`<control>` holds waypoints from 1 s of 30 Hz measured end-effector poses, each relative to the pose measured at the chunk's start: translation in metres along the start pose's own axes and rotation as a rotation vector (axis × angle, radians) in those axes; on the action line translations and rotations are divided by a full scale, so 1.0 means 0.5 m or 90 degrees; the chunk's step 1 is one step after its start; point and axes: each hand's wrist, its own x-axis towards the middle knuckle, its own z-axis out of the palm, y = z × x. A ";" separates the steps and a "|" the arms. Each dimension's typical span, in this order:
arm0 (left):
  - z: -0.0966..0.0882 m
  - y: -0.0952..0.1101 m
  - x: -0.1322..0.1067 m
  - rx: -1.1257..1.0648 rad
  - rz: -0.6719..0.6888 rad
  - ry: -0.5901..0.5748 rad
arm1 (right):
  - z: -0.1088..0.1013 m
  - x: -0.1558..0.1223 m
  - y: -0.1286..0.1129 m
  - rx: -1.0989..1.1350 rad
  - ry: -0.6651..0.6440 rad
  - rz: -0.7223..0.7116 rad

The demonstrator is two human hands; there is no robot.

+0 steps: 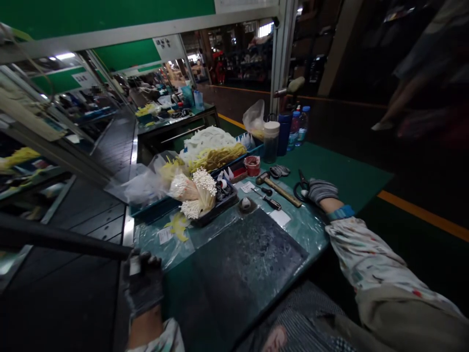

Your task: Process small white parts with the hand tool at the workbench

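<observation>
My right hand (320,190), in a grey knit glove, closes on the black scissors (301,187) at the mat's two o'clock edge, handles in my grip. Wooden-handled hammer (278,188) lies just beside them at nine o'clock. My left hand (143,283), dark-gloved, clenches the bench edge (129,230) at seven o'clock, probably to steady me.

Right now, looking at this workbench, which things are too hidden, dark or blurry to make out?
- Left hand: its dark glove closes on a long black bar; the bar's far end is cut off by the left edge.
- Right hand: the glove hides its fingers, resting on the scissors; the grip is unclear.
- Person at upper right: motion-blurred, in shadow.
- Paper labels on the table: print too small.
</observation>
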 end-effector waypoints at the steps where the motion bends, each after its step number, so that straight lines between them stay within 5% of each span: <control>1: -0.001 0.000 0.000 -0.001 -0.002 0.002 | 0.000 0.005 -0.001 -0.003 -0.001 0.005; 10: 0.002 0.000 0.000 -0.005 0.002 0.006 | -0.019 0.039 0.015 0.002 0.002 -0.034; 17: 0.006 0.003 -0.001 -0.007 -0.009 0.018 | -0.053 0.068 -0.019 -0.028 -0.017 -0.056; 30: 0.008 0.005 -0.010 -0.018 -0.031 0.037 | -0.054 0.114 -0.085 -0.015 0.003 -0.146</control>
